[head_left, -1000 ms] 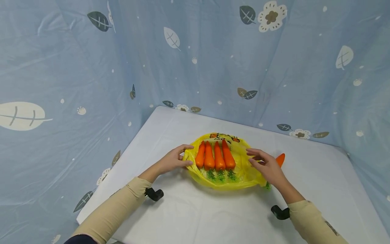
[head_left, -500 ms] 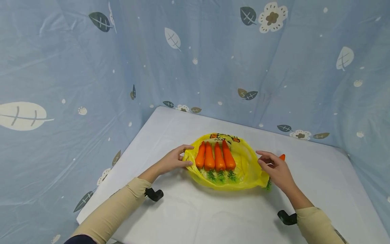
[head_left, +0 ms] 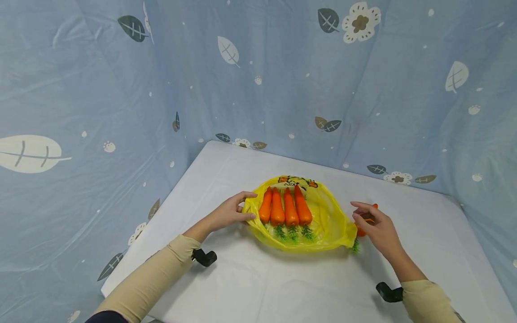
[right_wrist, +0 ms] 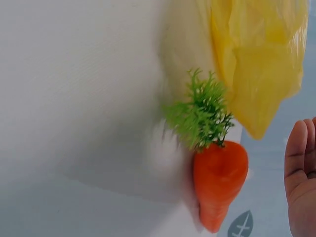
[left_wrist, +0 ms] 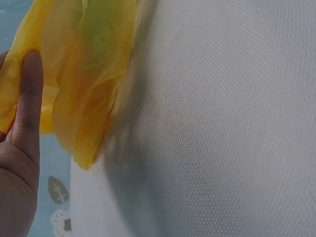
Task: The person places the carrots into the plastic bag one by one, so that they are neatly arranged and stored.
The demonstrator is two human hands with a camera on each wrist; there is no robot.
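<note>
A yellow plastic bag (head_left: 335, 226) lies with its mouth spread wide on the white table. Several orange carrots (head_left: 302, 208) with green tops lie side by side inside it. At the bag's left rim, my left hand (head_left: 227, 211) pinches the plastic between thumb and fingers; the thumb also shows against the bag (left_wrist: 91, 89) in the left wrist view. My right hand (head_left: 377, 228) hovers beside the bag's right end, above another carrot (right_wrist: 219, 168) outside the bag, and holds nothing. In the head view that hand partly covers this carrot. The right wrist view shows the fingers (right_wrist: 297, 153) apart from it.
The white table (head_left: 278, 287) ends at a blue curtain (head_left: 282, 89) printed with leaves and flowers, behind and on both sides. Black mounts stick out under the left wrist (head_left: 205, 258) and the right wrist (head_left: 389, 292).
My right hand has moved right, away from the bag's right rim to over the carrot outside. The left hand stays at the left rim. The carrots in the bag have not moved.
</note>
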